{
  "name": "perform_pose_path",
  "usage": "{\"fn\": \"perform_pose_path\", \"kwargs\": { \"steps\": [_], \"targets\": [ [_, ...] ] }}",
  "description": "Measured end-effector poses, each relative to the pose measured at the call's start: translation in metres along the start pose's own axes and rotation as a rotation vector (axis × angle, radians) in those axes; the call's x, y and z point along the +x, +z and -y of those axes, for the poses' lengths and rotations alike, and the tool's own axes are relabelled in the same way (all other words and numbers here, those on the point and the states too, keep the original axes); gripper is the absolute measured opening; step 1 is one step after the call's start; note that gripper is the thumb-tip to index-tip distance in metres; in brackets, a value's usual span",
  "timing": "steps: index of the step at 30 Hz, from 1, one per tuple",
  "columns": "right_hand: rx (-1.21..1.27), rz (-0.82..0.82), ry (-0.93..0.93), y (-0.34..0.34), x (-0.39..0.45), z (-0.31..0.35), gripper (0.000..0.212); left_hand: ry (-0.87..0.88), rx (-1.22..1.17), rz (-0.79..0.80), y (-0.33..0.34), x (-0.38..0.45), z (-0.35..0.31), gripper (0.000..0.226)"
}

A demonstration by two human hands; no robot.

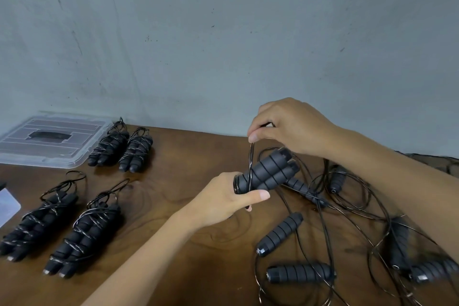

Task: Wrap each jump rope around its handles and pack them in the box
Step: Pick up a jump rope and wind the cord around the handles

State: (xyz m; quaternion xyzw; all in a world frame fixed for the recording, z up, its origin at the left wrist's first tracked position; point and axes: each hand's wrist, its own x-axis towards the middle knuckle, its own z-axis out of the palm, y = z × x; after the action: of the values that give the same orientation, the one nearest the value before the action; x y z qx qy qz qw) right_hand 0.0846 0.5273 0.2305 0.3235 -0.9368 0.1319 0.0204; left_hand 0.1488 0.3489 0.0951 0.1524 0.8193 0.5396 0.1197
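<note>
While the desk point(188, 156) carries four wrapped bundles point(84, 231) at your left and a loose tangle point(347, 218) at your right, your left hand point(223, 199) grips the handle pair point(268, 171) by its near end. The pair's long axis rises up and right toward your right hand point(290, 126). That hand, directly above, pinches the cord point(250, 156), so the next turn is its job. The box point(49, 141) sits far left, by the wall.

2 black ribbed handles point(269, 171) held side by side, thin black cord point(250, 156) partly wound
</note>
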Motion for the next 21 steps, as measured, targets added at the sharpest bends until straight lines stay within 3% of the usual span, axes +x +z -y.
{"fn": "perform_pose_path", "kwargs": {
  "steps": [4,10,12,14,16,21],
  "targets": [
    [0.212,0.138,0.039,0.001,0.006,-0.018,0.011,0.044,0.030,0.012,0.000,-0.006,-0.009,0.025],
    [0.557,0.318,0.157,0.032,0.002,-0.047,0.017,0.089,-0.137,0.061,-0.002,-0.010,-0.012,0.021],
    [0.588,0.325,0.209,0.051,0.001,-0.059,0.015,0.071,-0.201,0.078,-0.002,-0.011,-0.011,0.024],
    [0.442,0.317,0.201,0.078,-0.005,-0.079,0.006,0.061,-0.257,0.096,0.000,-0.013,-0.010,0.024],
    [0.265,0.302,0.201,0.090,-0.018,-0.082,0.025,0.070,-0.309,0.099,0.001,-0.013,-0.007,0.020],
    [0.378,0.116,0.110,0.084,-0.028,-0.029,0.043,0.125,-0.666,-0.028,0.010,-0.012,-0.009,0.028]
  ]
}}
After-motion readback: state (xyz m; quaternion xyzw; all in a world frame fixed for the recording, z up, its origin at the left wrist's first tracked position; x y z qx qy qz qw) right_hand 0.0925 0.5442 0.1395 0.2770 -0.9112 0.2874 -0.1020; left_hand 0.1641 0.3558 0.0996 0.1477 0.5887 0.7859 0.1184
